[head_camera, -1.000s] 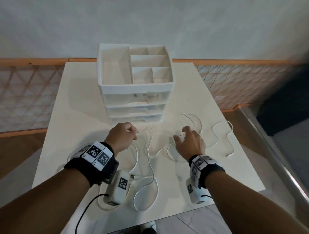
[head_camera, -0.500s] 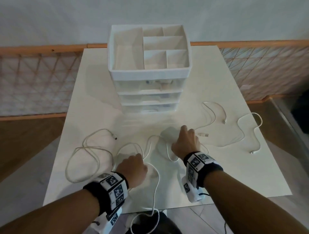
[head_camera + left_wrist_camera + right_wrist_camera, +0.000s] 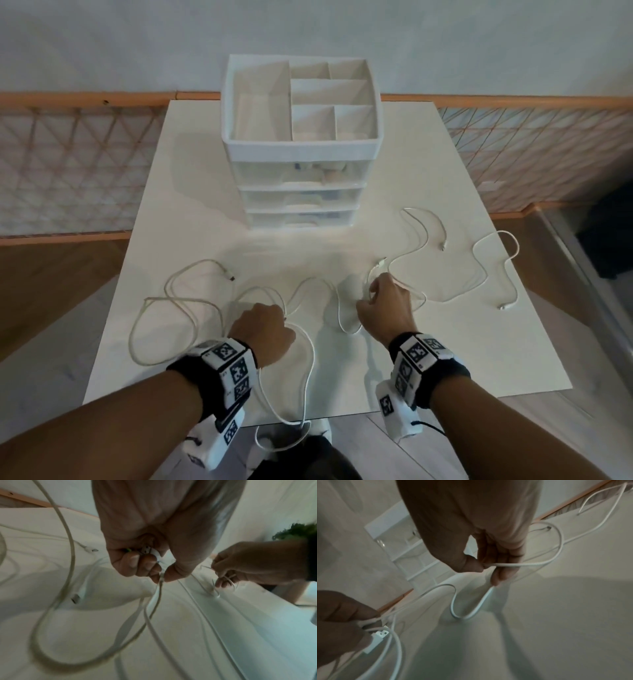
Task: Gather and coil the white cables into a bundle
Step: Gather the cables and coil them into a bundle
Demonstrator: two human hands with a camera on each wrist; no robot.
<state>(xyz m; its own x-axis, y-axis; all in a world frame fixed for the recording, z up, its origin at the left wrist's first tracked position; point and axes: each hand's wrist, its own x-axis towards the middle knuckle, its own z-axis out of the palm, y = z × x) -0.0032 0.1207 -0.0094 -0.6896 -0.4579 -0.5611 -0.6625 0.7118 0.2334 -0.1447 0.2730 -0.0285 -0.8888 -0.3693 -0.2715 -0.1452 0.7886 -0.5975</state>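
My left hand [image 3: 263, 330] has its grip curled around cable ends and a plug, and my right hand [image 3: 387, 305] pinches a loop of the white cables [image 3: 455, 274] that sprawl across the table [image 3: 445, 342] before the drawer unit [image 3: 301, 147].

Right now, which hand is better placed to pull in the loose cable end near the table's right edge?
Right. The right hand already pinches cable on that side, closer to the loose end. The left hand grips a connector and cables at the left and would have to cross over.
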